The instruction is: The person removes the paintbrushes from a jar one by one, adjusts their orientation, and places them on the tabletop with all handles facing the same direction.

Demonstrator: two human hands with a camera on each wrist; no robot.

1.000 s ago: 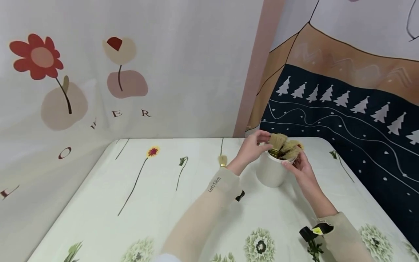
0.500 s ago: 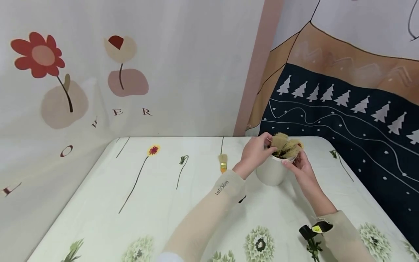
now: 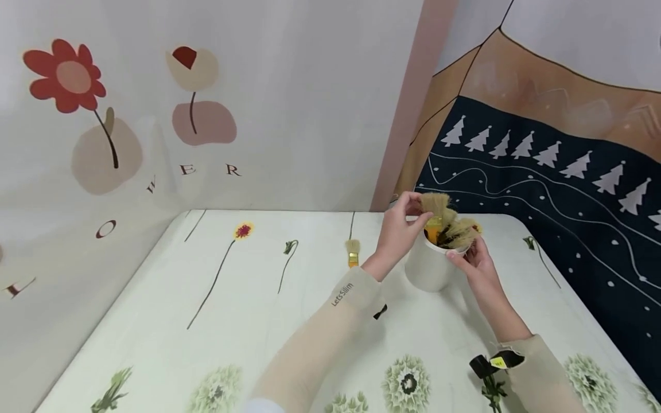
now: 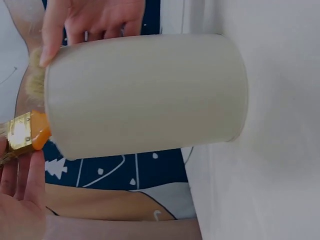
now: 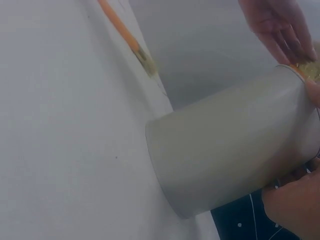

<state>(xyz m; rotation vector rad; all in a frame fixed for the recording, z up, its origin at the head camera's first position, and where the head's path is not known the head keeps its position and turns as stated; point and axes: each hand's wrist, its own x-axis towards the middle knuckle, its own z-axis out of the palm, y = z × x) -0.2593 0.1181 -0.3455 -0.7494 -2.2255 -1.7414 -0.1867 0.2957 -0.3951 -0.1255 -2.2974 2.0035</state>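
My left hand pinches a paintbrush at the mouth of a whitish cylindrical pot. Its bristles point up; in the left wrist view its gold ferrule and the top of its orange handle show beside the rim, the rest of the handle hidden. My right hand holds the pot's right side, thumb on the outside near the rim. Pale bristles of other brushes stick out of the pot near that hand.
Another paintbrush with an orange handle lies on the table left of the pot, partly behind my left forearm. The white cloth on the table has printed flowers. Hanging patterned curtains close off the back, and a dark one the right.
My left hand first moves right over the pot, then up and slightly back left with the brush. More of its ferrule and orange handle now shows above the rim. The right hand stays in place.
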